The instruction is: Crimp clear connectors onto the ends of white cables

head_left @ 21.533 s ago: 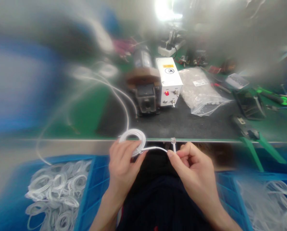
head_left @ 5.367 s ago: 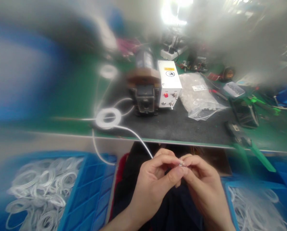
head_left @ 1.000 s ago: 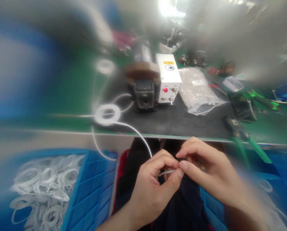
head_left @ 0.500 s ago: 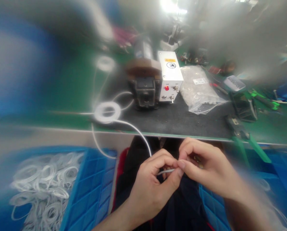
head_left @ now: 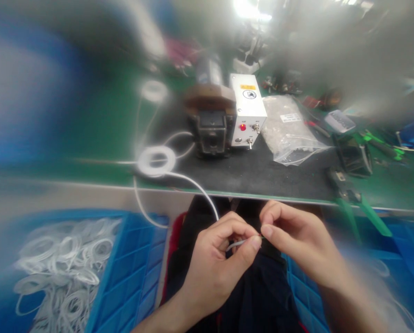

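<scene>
My left hand pinches the free end of a thin white cable between thumb and forefinger, low in front of my lap. My right hand meets it from the right, its thumb and fingers closed on the very tip of the cable end. The cable runs up over the table edge to a white coil lying on the bench. Whether a small connector sits between my fingers is hidden.
Behind the coil stand a dark crimping press and a white control box with a red lamp. A clear bag of small parts lies to their right. Blue bins of white cable coils flank my lap; green-handled pliers lie at right.
My right hand has come closer to the left and closed its fingertips on the cable tip. The coil on the bench has stayed where it was.
</scene>
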`<action>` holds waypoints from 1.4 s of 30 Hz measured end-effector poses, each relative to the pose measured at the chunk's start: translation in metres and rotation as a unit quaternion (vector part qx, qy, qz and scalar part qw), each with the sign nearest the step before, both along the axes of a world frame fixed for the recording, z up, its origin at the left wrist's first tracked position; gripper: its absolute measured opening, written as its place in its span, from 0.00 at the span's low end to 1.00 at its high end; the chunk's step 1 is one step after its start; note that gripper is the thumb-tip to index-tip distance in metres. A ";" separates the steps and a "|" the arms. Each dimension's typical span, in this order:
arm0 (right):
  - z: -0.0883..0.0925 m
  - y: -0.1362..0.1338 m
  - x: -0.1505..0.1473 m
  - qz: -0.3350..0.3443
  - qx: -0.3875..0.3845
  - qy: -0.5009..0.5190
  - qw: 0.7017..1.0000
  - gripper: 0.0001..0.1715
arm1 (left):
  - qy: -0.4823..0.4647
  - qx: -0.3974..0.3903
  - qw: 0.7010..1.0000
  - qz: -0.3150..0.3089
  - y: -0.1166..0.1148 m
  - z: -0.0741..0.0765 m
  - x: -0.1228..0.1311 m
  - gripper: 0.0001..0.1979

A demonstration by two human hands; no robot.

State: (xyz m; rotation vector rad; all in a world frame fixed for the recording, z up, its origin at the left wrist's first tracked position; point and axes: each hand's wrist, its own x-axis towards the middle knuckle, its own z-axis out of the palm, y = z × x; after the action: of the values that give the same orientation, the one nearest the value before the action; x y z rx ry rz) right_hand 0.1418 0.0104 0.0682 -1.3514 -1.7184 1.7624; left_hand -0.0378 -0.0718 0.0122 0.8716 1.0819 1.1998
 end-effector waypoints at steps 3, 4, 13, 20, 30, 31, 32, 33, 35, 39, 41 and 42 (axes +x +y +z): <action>0.003 0.002 0.001 0.015 0.023 -0.016 0.999 0.17 | 0.002 0.003 1.000 -0.002 -0.001 -0.001 0.000 0.06; 0.004 0.003 0.002 0.027 0.033 -0.024 0.999 0.17 | 0.003 0.005 1.000 -0.002 -0.001 -0.002 0.000 0.06; 0.005 0.010 0.008 0.087 -0.001 -0.029 0.996 0.10 | -0.015 -0.005 0.999 -0.043 0.002 -0.003 0.000 0.08; 0.003 0.009 0.007 0.046 0.021 -0.007 0.999 0.15 | -0.047 -0.021 0.999 -0.012 0.004 -0.009 -0.003 0.07; 0.005 -0.010 0.008 0.023 0.125 -0.052 0.991 0.11 | -0.094 -0.010 0.995 0.004 0.003 -0.011 -0.003 0.04; 0.006 -0.011 0.006 0.014 0.118 -0.052 0.992 0.12 | -0.108 -0.012 0.994 0.001 0.003 -0.012 -0.003 0.04; 0.006 -0.011 0.004 0.004 0.110 -0.051 0.993 0.13 | -0.123 -0.015 0.992 -0.003 0.003 -0.013 -0.003 0.03; 0.007 -0.012 0.002 -0.004 0.104 -0.049 0.993 0.14 | -0.137 -0.017 0.990 -0.007 0.003 -0.013 -0.004 0.03; 0.009 -0.013 -0.002 -0.015 0.097 -0.044 0.994 0.15 | -0.159 -0.019 0.987 -0.014 0.002 -0.015 -0.006 0.03; 0.015 -0.015 -0.008 -0.013 0.103 -0.035 0.994 0.14 | -0.194 -0.006 0.981 -0.027 0.000 -0.014 -0.009 0.04; 0.017 -0.016 -0.009 -0.010 0.117 -0.028 0.993 0.12 | -0.211 0.000 0.977 -0.032 0.000 -0.013 -0.011 0.05; 0.019 -0.017 -0.010 -0.009 0.125 -0.025 0.992 0.11 | -0.217 0.002 0.976 -0.034 0.000 -0.013 -0.011 0.05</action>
State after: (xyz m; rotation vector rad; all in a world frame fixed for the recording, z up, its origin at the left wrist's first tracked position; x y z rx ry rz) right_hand 0.1322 -0.0064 0.0867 -1.3047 -1.8752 1.4560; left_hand -0.0488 -0.0714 -0.0007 0.6030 0.6899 1.2613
